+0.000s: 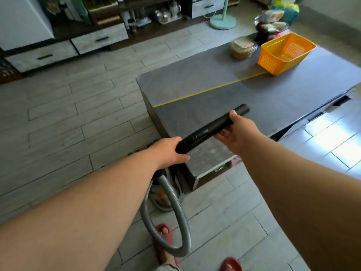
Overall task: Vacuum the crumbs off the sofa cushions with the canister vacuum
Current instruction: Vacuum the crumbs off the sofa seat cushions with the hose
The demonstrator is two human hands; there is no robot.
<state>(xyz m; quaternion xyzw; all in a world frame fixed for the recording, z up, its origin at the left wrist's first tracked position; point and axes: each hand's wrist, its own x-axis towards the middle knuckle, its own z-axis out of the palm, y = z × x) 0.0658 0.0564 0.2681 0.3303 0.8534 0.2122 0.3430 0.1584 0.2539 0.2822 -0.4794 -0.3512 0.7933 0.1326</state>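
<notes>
I hold a black vacuum wand [207,131] level over the near corner of a grey coffee table [195,83]. My left hand [168,151] is shut around the wand's handle end. My right hand [236,132] grips the wand near its open tip, which points up and to the right. A grey ribbed hose [175,204] loops down from the handle to the floor by my feet. The canister [162,198] is partly hidden behind my left arm, close to the table's corner. No sofa cushion shows in this view.
An orange plastic basket [283,53], a round lidded container [242,47] and wrapped snacks [271,22] sit on the table's far end. A low cabinet with drawers [64,49] lines the far wall. A green fan base [222,21] stands beyond the table. My red slippers [166,243] are on the tiled floor.
</notes>
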